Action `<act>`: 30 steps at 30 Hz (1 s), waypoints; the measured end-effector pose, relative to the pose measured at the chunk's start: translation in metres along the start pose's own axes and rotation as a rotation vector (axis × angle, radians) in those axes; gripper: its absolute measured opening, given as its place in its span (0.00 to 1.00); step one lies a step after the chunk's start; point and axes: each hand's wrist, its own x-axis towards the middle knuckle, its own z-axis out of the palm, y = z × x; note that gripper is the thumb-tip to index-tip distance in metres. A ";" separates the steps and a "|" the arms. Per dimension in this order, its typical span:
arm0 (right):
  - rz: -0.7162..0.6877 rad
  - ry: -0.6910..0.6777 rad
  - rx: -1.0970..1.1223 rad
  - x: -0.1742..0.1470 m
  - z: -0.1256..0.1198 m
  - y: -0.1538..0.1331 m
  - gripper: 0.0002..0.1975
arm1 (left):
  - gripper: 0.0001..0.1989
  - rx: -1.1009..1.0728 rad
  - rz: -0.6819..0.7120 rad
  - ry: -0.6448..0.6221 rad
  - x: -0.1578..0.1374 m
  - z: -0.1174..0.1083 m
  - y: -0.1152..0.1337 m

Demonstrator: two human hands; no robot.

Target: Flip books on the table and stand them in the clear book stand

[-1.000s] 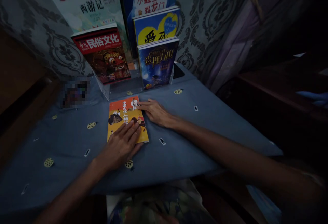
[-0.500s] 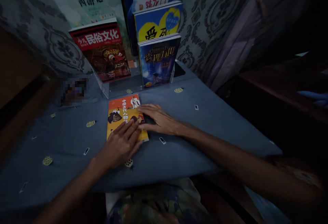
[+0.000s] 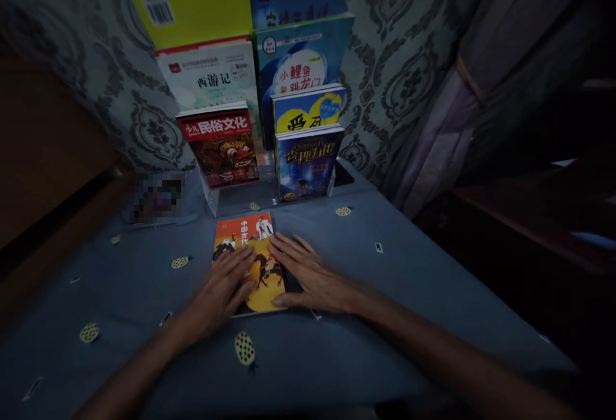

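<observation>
A closed book (image 3: 267,288) with an orange and yellow cover lies flat on the blue patterned tablecloth (image 3: 414,317). My left hand (image 3: 222,285) rests over its left and lower-left part, fingers stretched out on the cover and hiding some of the title. Along the right edge lies my right hand (image 3: 312,276), its fingertips touching the cover's upper right and its thumb by the bottom right corner. Both hands are open, neither gripping. Beneath the right palm a dark patch beside the book is partly covered; I cannot tell what it is.
Behind the book stands a clear rack (image 3: 214,202) with several upright books, among them a red one (image 3: 224,151) and a dark blue one (image 3: 308,163). A flat black object (image 3: 344,175) lies behind it. At the left is a pixelated item (image 3: 158,199). A curtain (image 3: 447,112) hangs right.
The view has tilted up, showing more of the racked books. My left hand has slid left over the cover, uncovering the horse picture. My right thumb has spread down towards the lower corner.
</observation>
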 end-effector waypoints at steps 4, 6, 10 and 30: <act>-0.032 0.012 -0.002 0.002 -0.004 -0.002 0.46 | 0.24 0.077 -0.164 0.023 0.012 0.008 -0.034; -0.038 0.004 -0.010 0.008 -0.005 -0.004 0.44 | 0.25 0.115 -0.229 0.036 0.018 0.011 -0.044; -0.048 -0.011 -0.065 0.032 -0.004 -0.011 0.40 | 0.26 0.171 -0.295 0.051 0.027 0.018 -0.051; -0.001 0.062 -0.174 0.100 0.012 -0.010 0.40 | 0.25 0.175 -0.312 0.036 0.027 0.024 -0.063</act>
